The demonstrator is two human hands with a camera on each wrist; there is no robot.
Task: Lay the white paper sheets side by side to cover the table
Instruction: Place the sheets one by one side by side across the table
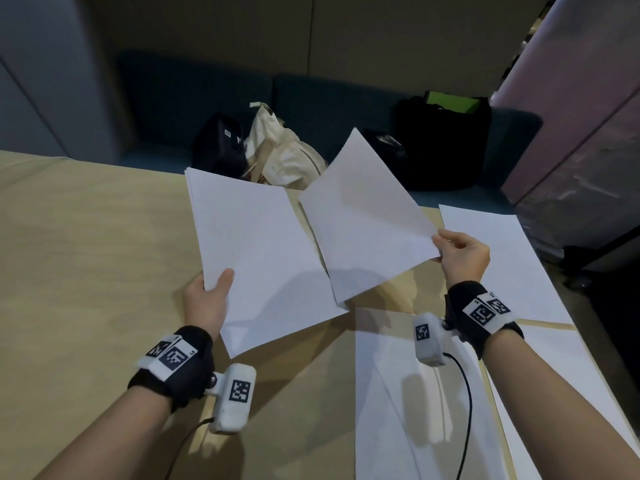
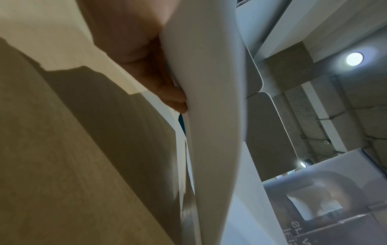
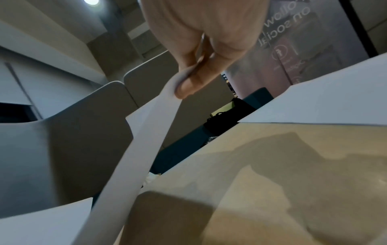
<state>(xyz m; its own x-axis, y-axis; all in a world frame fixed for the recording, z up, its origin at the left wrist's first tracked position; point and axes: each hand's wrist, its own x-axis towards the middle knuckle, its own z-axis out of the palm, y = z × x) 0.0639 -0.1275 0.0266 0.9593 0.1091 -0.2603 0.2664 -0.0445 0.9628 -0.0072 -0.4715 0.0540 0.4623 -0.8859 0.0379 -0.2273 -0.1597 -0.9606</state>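
My left hand [image 1: 209,301] grips a stack of white paper sheets [image 1: 258,251] by its near left edge, thumb on top, held above the wooden table [image 1: 86,244]. In the left wrist view my fingers [image 2: 167,92] press the underside of the stack [image 2: 211,116]. My right hand [image 1: 462,256] pinches the corner of a single white sheet [image 1: 363,220], lifted and tilted over the table beside the stack. The right wrist view shows thumb and finger [image 3: 194,81] closed on that sheet [image 3: 138,157]. Two sheets lie flat: one at the far right [image 1: 502,258], one near right [image 1: 415,410].
Beyond the table's far edge a blue bench [image 1: 311,95] carries a cream tote bag [image 1: 280,154] and black bags [image 1: 443,143]. A pinkish panel [image 1: 581,116] stands at the right. Bare wood spreads across the table's left half.
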